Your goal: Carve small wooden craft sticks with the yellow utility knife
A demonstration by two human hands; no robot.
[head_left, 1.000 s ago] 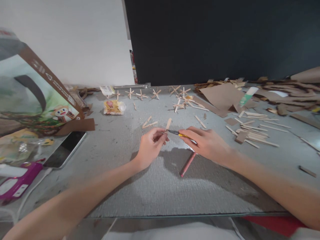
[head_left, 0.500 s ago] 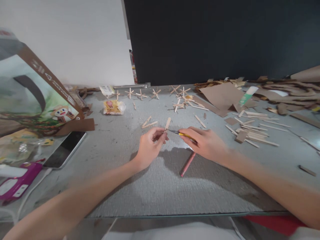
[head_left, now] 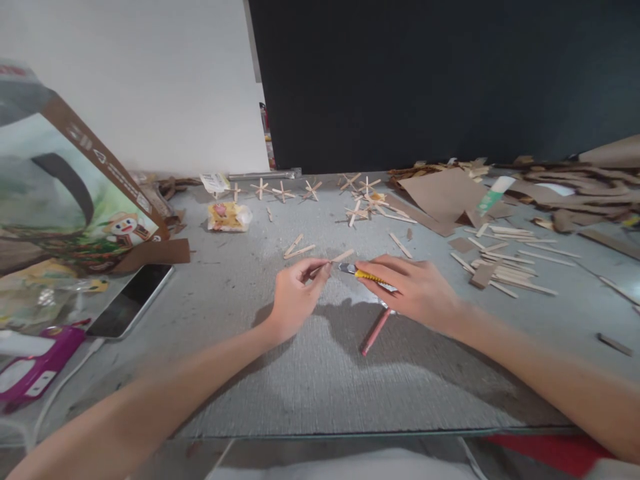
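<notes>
Between the fingertips of my left hand is a flat wooden craft stick, its free end pointing right and slightly up. My right hand is wrapped round a yellow utility knife, its metal blade close to the stick; I cannot tell whether they touch. Under my right hand lies a red pencil, partly hidden. Two joined sticks in a V shape rest beyond my left hand, and a single stick lies beyond my right.
Several star-shaped stick pieces line the back of the table near a yellow packet. A pile of sticks, a glue stick and brown cardboard are at right. At left are a phone, a purple power strip and a large box.
The craft stick in my left hand has tipped from nearly upright to a low slant toward the right. The knife has turned, showing more of its blade, and sits slightly apart from my left fingers.
</notes>
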